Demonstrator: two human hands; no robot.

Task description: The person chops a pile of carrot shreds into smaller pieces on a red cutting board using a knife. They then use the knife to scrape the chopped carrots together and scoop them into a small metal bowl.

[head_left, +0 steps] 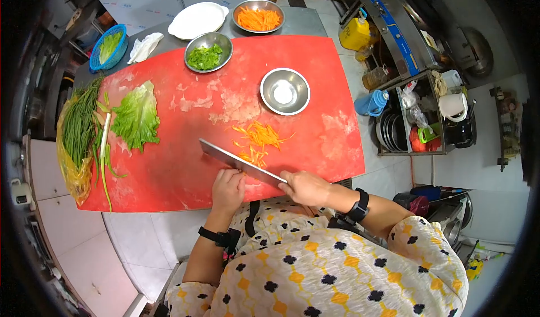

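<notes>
We see the right hand [305,186] closed around the handle of a cleaver [239,161] at the lower middle of the frame, its blade slanting up to the left over the red cutting board [185,171]. The left hand [228,189] sits just beside the blade with fingers curled down on the board; we cannot tell what lies under them. Shredded carrot [260,140] lies in a loose pile just above the blade. An empty steel bowl [284,91] stands higher on the board. A bowl of chopped greens [208,51] and a bowl of carrot strips [259,16] sit near the top. Lettuce [136,116] and green stalks [79,123] lie at the left.
</notes>
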